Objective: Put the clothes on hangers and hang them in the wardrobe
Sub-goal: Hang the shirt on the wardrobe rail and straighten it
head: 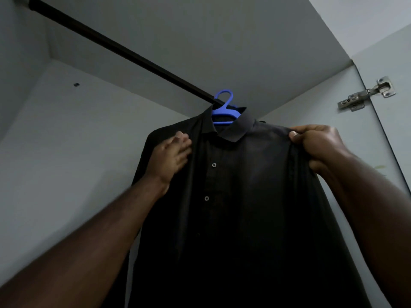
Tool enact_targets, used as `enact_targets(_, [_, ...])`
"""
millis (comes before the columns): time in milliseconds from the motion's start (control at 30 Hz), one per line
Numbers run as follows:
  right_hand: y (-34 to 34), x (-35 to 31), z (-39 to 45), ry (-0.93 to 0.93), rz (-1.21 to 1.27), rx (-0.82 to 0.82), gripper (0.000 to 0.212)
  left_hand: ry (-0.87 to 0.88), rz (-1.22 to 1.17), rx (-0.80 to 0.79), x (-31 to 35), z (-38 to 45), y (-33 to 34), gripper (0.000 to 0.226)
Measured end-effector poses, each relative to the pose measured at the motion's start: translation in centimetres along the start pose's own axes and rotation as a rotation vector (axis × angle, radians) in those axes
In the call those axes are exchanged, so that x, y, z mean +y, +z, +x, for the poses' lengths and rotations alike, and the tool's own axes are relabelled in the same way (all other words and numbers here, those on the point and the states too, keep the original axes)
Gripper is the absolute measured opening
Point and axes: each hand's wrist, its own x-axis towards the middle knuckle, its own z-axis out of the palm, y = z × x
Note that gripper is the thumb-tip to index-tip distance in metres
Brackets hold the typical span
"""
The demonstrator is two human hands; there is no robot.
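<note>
Black shirt [242, 196] hangs on a blue hanger [223, 110], hook over the dark wardrobe rail [124, 52], at the rail's right end near the side wall. Left hand [171, 156] lies flat on the shirt's left shoulder area, just beside the collar, fingers straight and close together, touching fabric, not gripping. Right hand [320, 145] grips the other shoulder seam: fingers curled round a fold of cloth, thumb on top pinching it. Shirt front faces the camera, two buttons visible. Metal door hinge [367, 94] on the wardrobe side panel, upper right.
</note>
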Motion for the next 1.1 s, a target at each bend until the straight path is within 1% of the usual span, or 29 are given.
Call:
enact_targets(33, [0.4, -0.2, 0.6, -0.009, -0.021, 0.013, 0.02, -0.111, -0.122, -0.075, -0.2, -0.1, 0.6, 0.053])
enact_targets(67, [0.9, -0.4, 1.1, -0.018, -0.041, 0.026, 0.019, -0.182, -0.176, -0.116, -0.5, -0.1, 0.9, 0.058])
enact_targets(167, [2.1, -0.7, 2.4, -0.024, -0.083, 0.073, 0.015, -0.269, -0.223, -0.139, -1.6, 0.2, 1.2, 0.067])
enact_targets(300, [3.1, -0.9, 4.2, -0.043, -0.186, 0.147, 0.009, -0.325, -0.2, -0.175, -2.5, 0.3, 1.4, 0.072])
enact_targets(433, [4.1, -0.9, 4.5, -0.045, -0.329, 0.105, 0.01, -0.364, -0.165, -0.195, -3.4, 0.0, 1.7, 0.072])
enact_targets(567, [4.3, 0.2, 3.6, -0.042, -0.33, 0.071, 0.012, -0.39, -0.123, -0.211, -4.6, -1.1, 1.2, 0.07])
enact_targets(700, [3.2, 0.4, 1.6, -0.058, -0.327, -0.012, 0.021, -0.357, -0.029, -0.181, -5.6, -2.7, 0.5, 0.063])
enact_targets(833, [0.2, 1.3, -1.4, -0.057, -0.332, -0.084, 0.027, -0.227, 0.059, -0.08, -6.5, -5.5, 0.5, 0.045])
enact_targets(867, [-0.9, 1.8, -2.3, -0.073, -0.324, -0.078, 0.027, -0.185, 0.065, -0.049, -6.8, -6.3, 0.5, 0.039])
enact_targets(933, [-3.1, 2.7, -4.6, -0.126, -0.291, -0.045, 0.02, -0.097, 0.088, 0.008, -7.3, -8.0, 0.8, 0.02])
enact_targets(967, [-4.2, 3.1, -6.0, -0.159, -0.284, -0.027, 0.014, -0.054, 0.111, 0.027, -7.5, -9.0, 1.1, 0.015])
enact_targets(1000, [-5.4, 3.5, -7.4, -0.189, -0.278, -0.009, 0.009, -0.014, 0.128, 0.034, -7.7, -10.1, 1.5, 0.014])
enact_targets(1033, [-6.5, 3.8, -8.9, -0.203, -0.27, 0.001, 0.012, 0.013, 0.134, 0.029, -7.7, -11.3, 2.0, 0.015])
enact_targets(1100, [-8.7, 4.7, -11.9, -0.191, -0.231, 0.005, 0.025, 0.025, 0.13, -0.005, -7.7, -14.0, 3.1, 0.015])
